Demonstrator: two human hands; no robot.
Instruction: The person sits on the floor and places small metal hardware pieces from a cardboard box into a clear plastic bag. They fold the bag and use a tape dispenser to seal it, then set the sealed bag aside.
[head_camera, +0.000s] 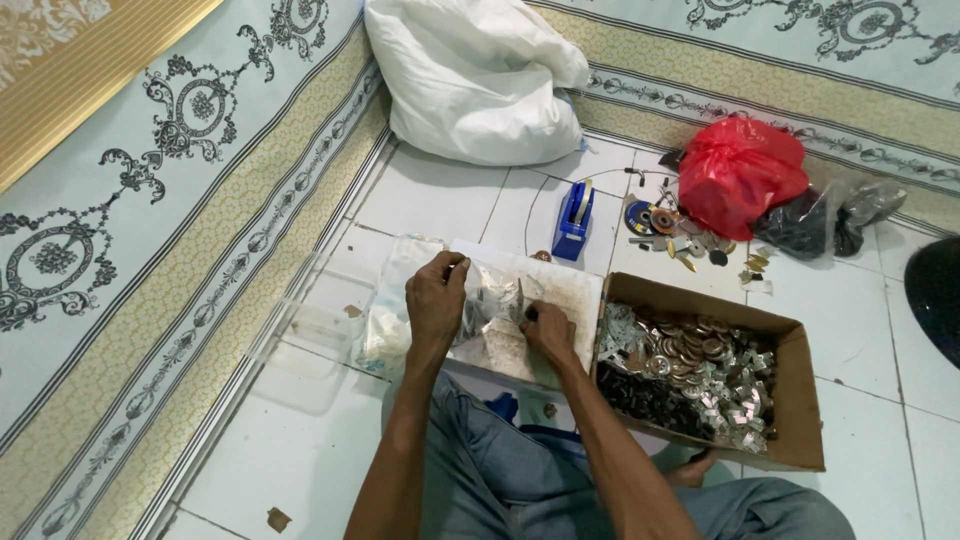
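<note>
Both hands, left and right, pinch a clear plastic bag beside a cardboard box.

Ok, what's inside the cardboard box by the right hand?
The cardboard box holds heaps of small parts: round brownish discs, silvery metal pieces and dark bits. Whatever lies beneath the heaps is covered.

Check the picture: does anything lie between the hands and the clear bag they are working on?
Nothing visible does. The left hand pinches the bag at its top edge, and the right hand grips its right side, both touching it directly.
</note>
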